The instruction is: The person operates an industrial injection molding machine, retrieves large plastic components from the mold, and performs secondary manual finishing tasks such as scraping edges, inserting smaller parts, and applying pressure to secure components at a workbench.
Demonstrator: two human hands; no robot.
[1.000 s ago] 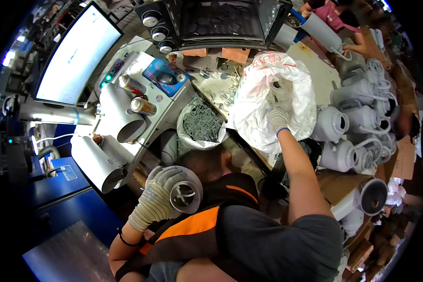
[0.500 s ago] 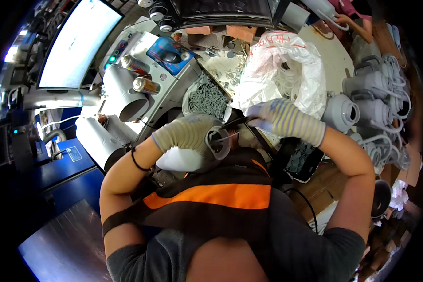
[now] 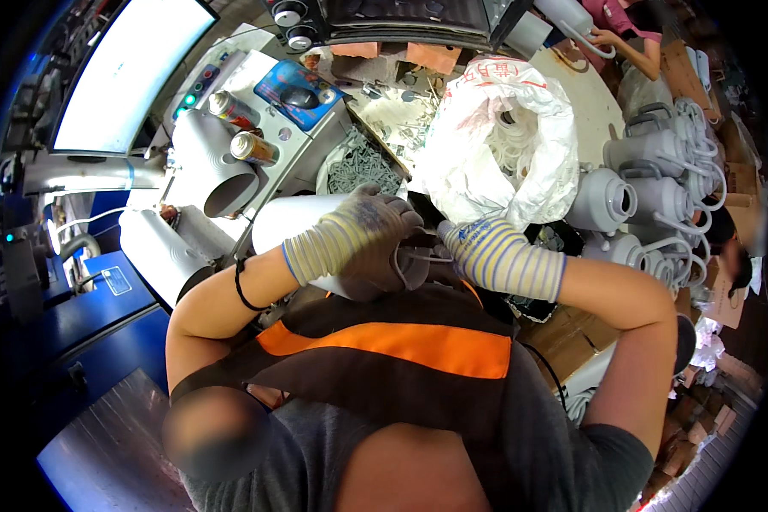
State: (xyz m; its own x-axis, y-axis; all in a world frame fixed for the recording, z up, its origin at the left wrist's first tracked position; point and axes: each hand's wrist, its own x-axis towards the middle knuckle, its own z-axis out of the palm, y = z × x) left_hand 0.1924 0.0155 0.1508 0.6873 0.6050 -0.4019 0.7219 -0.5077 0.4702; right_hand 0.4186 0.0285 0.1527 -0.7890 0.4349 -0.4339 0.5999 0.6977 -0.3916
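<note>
A pale grey thermos jug body [image 3: 294, 226] lies on its side across my lap, its narrower neck end [image 3: 412, 271] pointing right. My left hand [image 3: 363, 230], in a striped knit glove, is curled over the jug near its neck. My right hand [image 3: 491, 254], gloved alike, is beside the neck with its fingers bent together towards the left fingertips. What those right fingers hold, if anything, is hidden. A thin pale strip [image 3: 427, 258] sticks out at the neck. Beyond the left hand sits a bag of small grey plastic parts [image 3: 363, 162].
A white plastic bag [image 3: 503, 145] of pale rings stands ahead on the table. Several grey jugs [image 3: 606, 199] crowd the right. At left are spray cans [image 3: 253, 148], a mouse [image 3: 299, 97], grey cylinders [image 3: 158, 252] and a screen [image 3: 132, 77]. Another person's hand [image 3: 606, 38] holds a jug at far right.
The jug has turned and shifted so more of its body shows to the left. My left hand has moved up over it; my right hand has come lower and closer to the neck.
</note>
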